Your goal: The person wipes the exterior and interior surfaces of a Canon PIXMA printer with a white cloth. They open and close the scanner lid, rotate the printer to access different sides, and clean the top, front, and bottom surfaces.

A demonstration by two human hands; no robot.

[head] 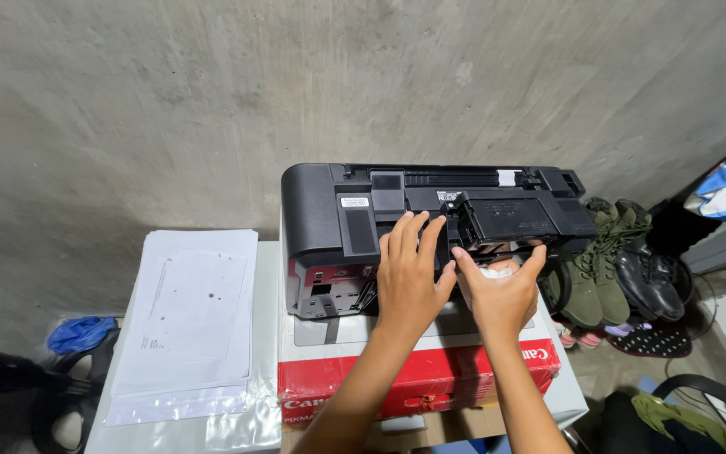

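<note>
A black printer (329, 210) stands on a red and white carton (430, 370), its back turned toward me. My left hand (409, 273) lies flat against the printer's rear, fingers spread and pointing up. My right hand (502, 290) grips the lower edge of a black rear cover part (523, 217) that sticks out from the printer, thumb on its left side and fingers under its right. Something white shows just under that part, behind my right hand.
A stack of white paper sheets (191, 319) in a clear sleeve lies on the white surface (266, 277) left of the carton. Green and black boots (623, 269) stand on the floor at right. A bare concrete wall (212, 101) rises behind.
</note>
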